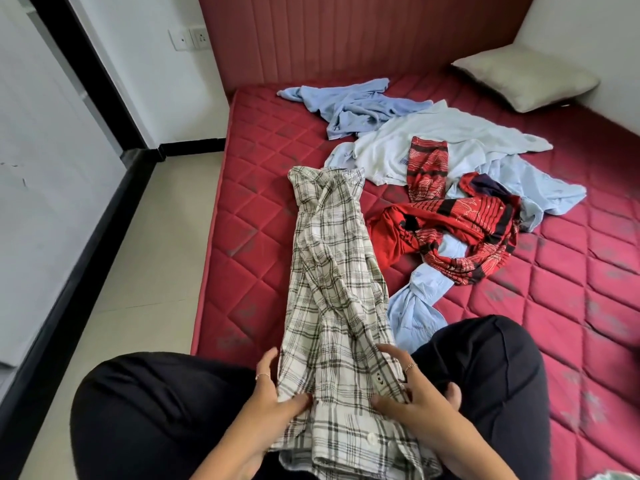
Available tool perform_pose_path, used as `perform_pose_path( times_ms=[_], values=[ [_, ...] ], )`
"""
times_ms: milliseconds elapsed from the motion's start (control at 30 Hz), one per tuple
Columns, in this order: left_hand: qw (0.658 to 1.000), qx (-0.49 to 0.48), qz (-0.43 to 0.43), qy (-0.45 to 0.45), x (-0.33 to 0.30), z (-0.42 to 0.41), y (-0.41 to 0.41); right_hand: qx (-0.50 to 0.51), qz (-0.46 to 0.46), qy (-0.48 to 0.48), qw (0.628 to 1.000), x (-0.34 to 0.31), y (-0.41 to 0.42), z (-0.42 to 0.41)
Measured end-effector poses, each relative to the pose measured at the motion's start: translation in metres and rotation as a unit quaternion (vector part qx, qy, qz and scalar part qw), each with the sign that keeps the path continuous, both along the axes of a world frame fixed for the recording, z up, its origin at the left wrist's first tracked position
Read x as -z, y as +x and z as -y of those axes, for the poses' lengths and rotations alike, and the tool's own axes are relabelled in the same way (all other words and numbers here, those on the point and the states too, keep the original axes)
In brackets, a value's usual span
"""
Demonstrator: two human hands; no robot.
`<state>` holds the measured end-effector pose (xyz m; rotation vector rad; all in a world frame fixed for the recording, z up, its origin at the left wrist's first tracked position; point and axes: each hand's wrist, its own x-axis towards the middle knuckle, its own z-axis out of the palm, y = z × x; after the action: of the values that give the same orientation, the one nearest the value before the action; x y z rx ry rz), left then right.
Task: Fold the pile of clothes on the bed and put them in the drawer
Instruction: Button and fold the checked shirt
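Your left hand [273, 389] and right hand [412, 393], fingers loosely curled, grip hem of white-and-grey plaid cotton shirt [332, 282], folded into long strip across red quilted mattress [571, 306]. Blue shirts [433, 140] and red patterned garment [460, 220] lie unfolded. No drawer visible. Early stage.

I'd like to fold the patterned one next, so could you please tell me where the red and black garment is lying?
In the head view, the red and black garment lies right of centre on the mattress, crumpled over pale blue clothes, just right of the plaid shirt.
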<state>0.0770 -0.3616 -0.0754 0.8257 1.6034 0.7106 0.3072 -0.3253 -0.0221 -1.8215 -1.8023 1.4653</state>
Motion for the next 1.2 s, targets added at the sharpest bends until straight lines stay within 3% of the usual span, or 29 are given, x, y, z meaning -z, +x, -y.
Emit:
perform_pose_path(
  times_ms=[100,167,267,367,433,567,700,800,867,967,1133,1200],
  values=[
    [0.997,0.020,0.066,0.016,-0.019,-0.003,-0.002,0.014,-0.044,-0.024,0.999,-0.001,0.004,-0.001],
    [0.979,-0.012,0.200,-0.026,-0.036,-0.017,-0.006,0.040,-0.137,-0.058,0.988,-0.008,0.005,-0.010],
    [0.922,-0.152,0.352,-0.049,-0.058,-0.047,-0.014,0.123,-0.326,-0.143,0.926,-0.024,0.004,-0.041],
    [0.871,-0.264,0.413,-0.021,-0.079,-0.094,-0.023,0.183,-0.400,-0.173,0.881,-0.034,-0.001,-0.086],
    [0.867,-0.272,0.418,-0.013,-0.082,-0.128,-0.024,0.241,-0.425,-0.174,0.855,-0.035,-0.008,-0.122],
    [0.904,-0.231,0.360,-0.034,-0.069,-0.190,-0.023,0.289,-0.441,-0.175,0.831,-0.017,-0.027,-0.184],
    [0.974,-0.122,0.185,-0.044,-0.044,-0.218,-0.013,0.295,-0.327,-0.111,0.891,0.020,-0.039,-0.209],
    [0.998,-0.056,0.013,-0.031,-0.017,-0.213,-0.003,0.237,-0.173,0.051,0.955,0.043,-0.040,-0.189],
    [0.996,0.005,-0.091,-0.003,0.000,-0.210,-0.001,0.164,-0.079,0.163,0.970,0.054,-0.038,-0.167],
    [0.965,0.097,-0.233,0.073,0.007,-0.210,0.002,0.074,-0.041,0.237,0.968,0.073,-0.035,-0.148],
    [0.927,0.137,-0.304,0.173,0.006,-0.226,0.012,0.096,-0.020,0.253,0.963,0.076,-0.033,-0.171],
    [0.911,0.162,-0.326,0.192,0.003,-0.237,0.014,0.049,0.027,0.262,0.963,0.069,-0.036,-0.192]
  ],
)
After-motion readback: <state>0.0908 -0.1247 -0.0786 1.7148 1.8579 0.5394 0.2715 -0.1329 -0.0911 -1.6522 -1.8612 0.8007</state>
